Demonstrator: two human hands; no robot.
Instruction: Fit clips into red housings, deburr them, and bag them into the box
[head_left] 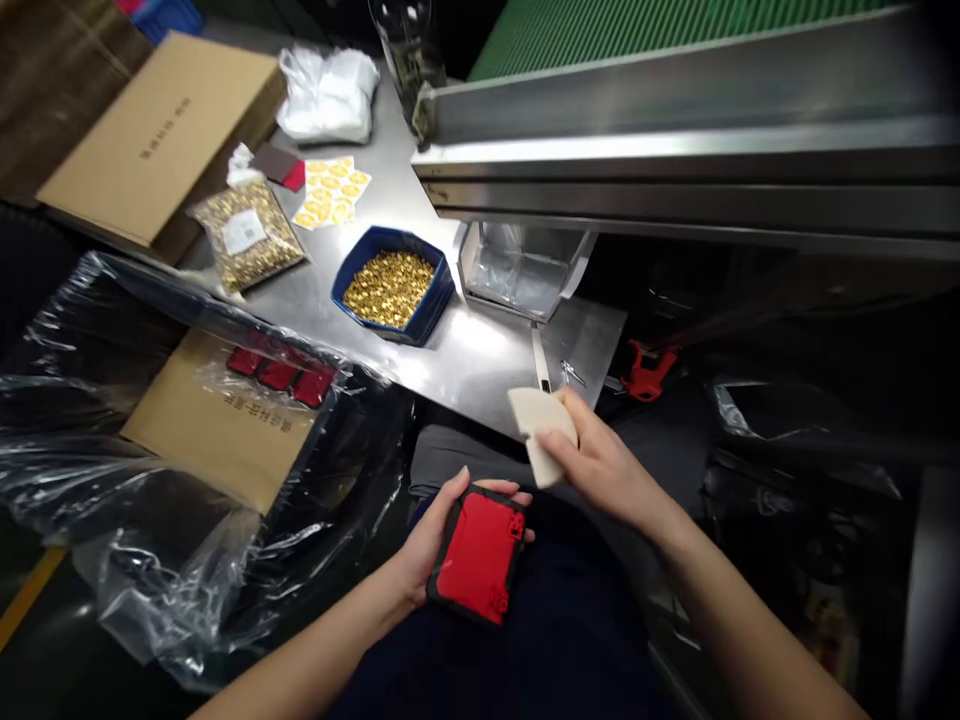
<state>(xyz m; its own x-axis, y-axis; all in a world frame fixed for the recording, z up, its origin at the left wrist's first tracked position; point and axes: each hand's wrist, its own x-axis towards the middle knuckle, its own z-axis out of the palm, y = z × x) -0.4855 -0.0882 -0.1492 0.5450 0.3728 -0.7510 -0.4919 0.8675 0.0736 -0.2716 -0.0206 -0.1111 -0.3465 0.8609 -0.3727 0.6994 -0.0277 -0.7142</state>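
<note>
My left hand (431, 535) is wrapped round a flat rectangular red case (478, 555) with a black rim, its red face turned up above my lap. Two small patterned cut-outs show along the case's right edge. Between the thumb and fingers of my right hand (604, 462) is a cream, rounded pad-like piece (541, 415) with a notch in its edge. The piece is held above and to the right of the case, apart from it. What it is made of I cannot tell.
On the metal table (480, 375) stand a blue bin (442, 315) of small brass-coloured parts, a bag of similar parts (251, 240), a clear tray (517, 270) and a cutter (540, 355). A plastic-lined crate (322, 450) at left holds several red cases (279, 374). A conveyor (637, 40) runs behind.
</note>
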